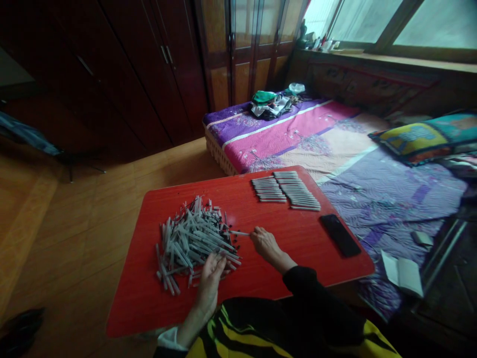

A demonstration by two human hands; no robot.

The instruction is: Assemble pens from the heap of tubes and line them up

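A heaped pile of slim, whitish pen-like sticks [190, 238] lies on the red table, pointing in many directions. Small black bits [234, 238] are scattered along its right side. My right hand [267, 244] is closed, pinching one pen-like stick [239, 232] by its right end; the other end points left at the pile. At the pile's near right edge rests my left hand [211, 278], open, with its fingers stretched out against the sticks. Two columns of similar sticks [300, 191] lie side by side in neat rows at the far right of the tabletop.
The red table [137, 293] has rounded corners. A black phone [340, 234] lies near its right edge. Beyond stands a bed [268, 139] with a clothes pile [271, 103], a pillow [417, 141] and an open notebook [402, 272]. Dark wardrobes [149, 74] line the back.
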